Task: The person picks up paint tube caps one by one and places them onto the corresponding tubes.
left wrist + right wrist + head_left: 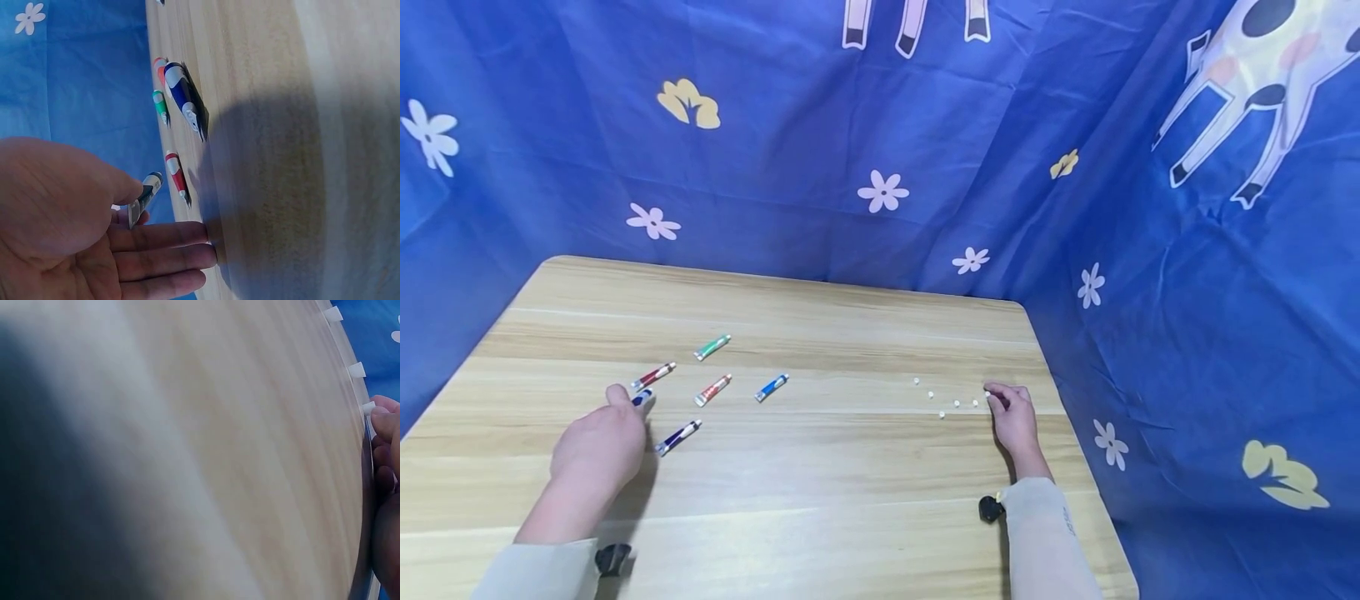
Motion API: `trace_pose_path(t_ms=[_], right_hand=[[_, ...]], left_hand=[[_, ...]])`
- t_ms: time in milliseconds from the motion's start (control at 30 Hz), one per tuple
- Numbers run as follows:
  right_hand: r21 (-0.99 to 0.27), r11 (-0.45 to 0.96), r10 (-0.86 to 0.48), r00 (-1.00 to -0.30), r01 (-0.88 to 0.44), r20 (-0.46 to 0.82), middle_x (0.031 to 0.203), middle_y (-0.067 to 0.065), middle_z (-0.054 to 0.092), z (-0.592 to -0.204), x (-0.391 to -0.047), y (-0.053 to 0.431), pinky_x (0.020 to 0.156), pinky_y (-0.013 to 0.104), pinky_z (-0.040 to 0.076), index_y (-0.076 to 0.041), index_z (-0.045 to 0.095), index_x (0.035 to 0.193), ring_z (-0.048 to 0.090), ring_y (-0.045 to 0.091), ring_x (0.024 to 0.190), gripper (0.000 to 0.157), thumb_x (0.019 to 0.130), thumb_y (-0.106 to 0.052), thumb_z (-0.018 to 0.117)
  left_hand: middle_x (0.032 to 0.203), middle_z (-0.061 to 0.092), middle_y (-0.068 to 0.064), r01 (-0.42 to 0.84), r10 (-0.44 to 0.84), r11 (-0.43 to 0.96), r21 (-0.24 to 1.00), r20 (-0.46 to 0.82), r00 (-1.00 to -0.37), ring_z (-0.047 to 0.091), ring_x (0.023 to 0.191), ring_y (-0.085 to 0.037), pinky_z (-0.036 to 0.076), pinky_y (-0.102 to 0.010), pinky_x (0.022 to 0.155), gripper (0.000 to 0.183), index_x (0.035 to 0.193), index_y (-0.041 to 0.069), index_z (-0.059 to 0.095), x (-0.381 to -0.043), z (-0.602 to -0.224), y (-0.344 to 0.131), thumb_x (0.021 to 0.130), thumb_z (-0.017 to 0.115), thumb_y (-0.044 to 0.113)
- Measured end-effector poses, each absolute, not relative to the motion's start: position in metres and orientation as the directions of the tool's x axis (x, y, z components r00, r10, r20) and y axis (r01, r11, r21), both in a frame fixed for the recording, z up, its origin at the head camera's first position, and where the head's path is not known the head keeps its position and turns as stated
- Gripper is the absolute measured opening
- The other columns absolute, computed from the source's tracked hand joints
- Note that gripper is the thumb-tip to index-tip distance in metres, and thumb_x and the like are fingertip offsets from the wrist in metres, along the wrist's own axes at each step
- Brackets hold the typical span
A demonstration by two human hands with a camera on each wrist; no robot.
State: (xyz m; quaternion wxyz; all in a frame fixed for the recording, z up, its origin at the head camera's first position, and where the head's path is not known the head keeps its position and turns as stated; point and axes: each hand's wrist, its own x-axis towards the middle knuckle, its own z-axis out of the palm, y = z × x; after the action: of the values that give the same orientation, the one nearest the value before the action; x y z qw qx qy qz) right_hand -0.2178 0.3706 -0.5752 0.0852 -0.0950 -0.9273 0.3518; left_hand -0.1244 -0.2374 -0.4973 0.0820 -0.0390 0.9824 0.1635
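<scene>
My left hand point(598, 442) pinches a small paint tube point(145, 197) with a dark label between thumb and index finger, over the left part of the table. In the left wrist view its other fingers stretch out with their tips at the tabletop. Around this hand lie a red tube point(653, 377), a dark purple-blue tube point(678, 437), an orange-red tube point(713, 389), a green tube point(712, 347) and a blue tube point(771, 387). On the right, my right hand point(1017, 421) pinches a small white cap point(369, 409) between thumb and fingertip, close to the tabletop.
Several more white caps point(957, 403) lie scattered left of the right hand. The light wood table point(820, 500) has blue patterned cloth point(805, 167) hanging behind it and along its right side. A black wrist device point(990, 509) sits at the right cuff.
</scene>
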Motion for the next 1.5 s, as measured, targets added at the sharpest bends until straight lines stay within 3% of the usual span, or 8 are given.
trace_pose_path(t_ms=[700,1000,1200,1333,1500], right_hand=[[-0.647,0.753,0.252,-0.96,0.116,0.121,0.124,0.018,0.063,-0.577,-0.219,0.369,0.099,0.047,0.051,-0.009,0.079,0.126,0.065,0.034,0.114,0.023,0.109,-0.013,0.064],[-0.685,0.717,0.301,-0.945,0.134,0.131,0.122,0.018,0.066,-0.578,-0.217,0.37,0.096,0.044,0.051,-0.007,0.079,0.125,0.067,0.034,0.11,0.022,0.109,-0.011,0.064],[-0.742,0.652,0.355,-0.927,0.154,0.119,0.122,0.019,0.069,-0.582,-0.217,0.369,0.103,0.047,0.053,-0.006,0.077,0.125,0.068,0.036,0.116,0.022,0.109,-0.011,0.063],[-0.803,0.578,0.383,-0.918,0.149,0.105,0.126,0.02,0.072,-0.579,-0.218,0.37,0.103,0.035,0.054,-0.006,0.077,0.127,0.069,0.033,0.12,0.023,0.11,-0.013,0.063],[-0.901,0.409,0.434,-0.899,0.144,0.053,0.126,0.022,0.075,-0.578,-0.215,0.377,0.084,0.01,0.054,-0.005,0.077,0.128,0.07,0.015,0.103,0.024,0.11,-0.015,0.064]], left_hand=[[0.075,0.056,-0.031,-0.105,-0.043,0.947,0.304,-0.207,-0.977,0.061,0.064,-0.044,0.053,-0.054,0.052,0.034,0.11,-0.018,0.028,-0.128,-0.494,-0.236,0.116,0.029,0.016],[0.073,0.056,-0.029,-0.114,-0.036,0.939,0.325,-0.236,-0.971,0.061,0.063,-0.04,0.053,-0.053,0.053,0.037,0.113,-0.02,0.027,-0.128,-0.494,-0.238,0.116,0.026,0.016],[0.071,0.056,-0.028,-0.099,-0.035,0.931,0.352,-0.184,-0.982,0.06,0.063,-0.039,0.052,-0.056,0.059,0.037,0.107,-0.019,0.03,-0.118,-0.497,-0.247,0.116,0.028,0.016],[0.068,0.057,-0.029,-0.107,-0.077,0.92,0.377,-0.093,-0.993,0.059,0.06,-0.04,0.05,-0.058,0.057,0.035,0.108,-0.019,0.032,-0.113,-0.503,-0.249,0.115,0.031,0.015],[0.077,0.062,-0.028,-0.175,-0.176,0.855,0.488,-0.044,-0.983,0.06,0.062,-0.035,0.044,-0.046,0.052,0.049,0.127,-0.022,0.038,-0.112,-0.51,-0.239,0.116,0.033,0.025]])
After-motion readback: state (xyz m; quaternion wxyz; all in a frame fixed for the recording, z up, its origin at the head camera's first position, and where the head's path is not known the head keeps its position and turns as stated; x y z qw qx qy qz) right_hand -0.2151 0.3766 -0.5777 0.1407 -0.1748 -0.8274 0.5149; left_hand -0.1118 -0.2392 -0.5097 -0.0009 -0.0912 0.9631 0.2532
